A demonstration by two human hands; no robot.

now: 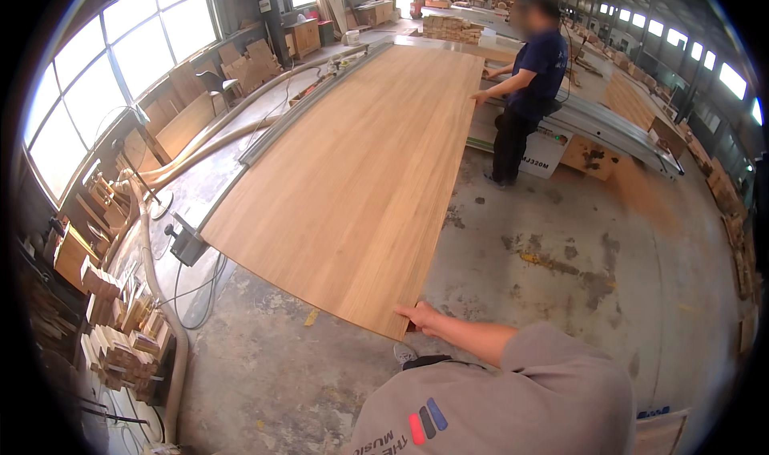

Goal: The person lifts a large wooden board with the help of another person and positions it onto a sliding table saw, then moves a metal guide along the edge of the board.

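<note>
A large, long wooden panel (344,183) with a light brown grain stretches from near me to the far end of the machine. My right hand (419,317) is closed on its near right corner, thumb on the top face and the other fingers curled beneath, partly hidden. My left hand does not show. Farther along the right edge, a person (533,78) in a dark blue shirt stands with their hands (481,97) at the panel's side. The panel's left edge lies along a grey metal rail (276,126).
A metal clamp-like fitting (189,243) with a dangling cable juts out by the near left corner. Thick beige hoses (148,255) run along the left, beside stacked wood offcuts (128,351). A sliding-table saw (609,130) stands behind the other person, over stained concrete floor (553,255).
</note>
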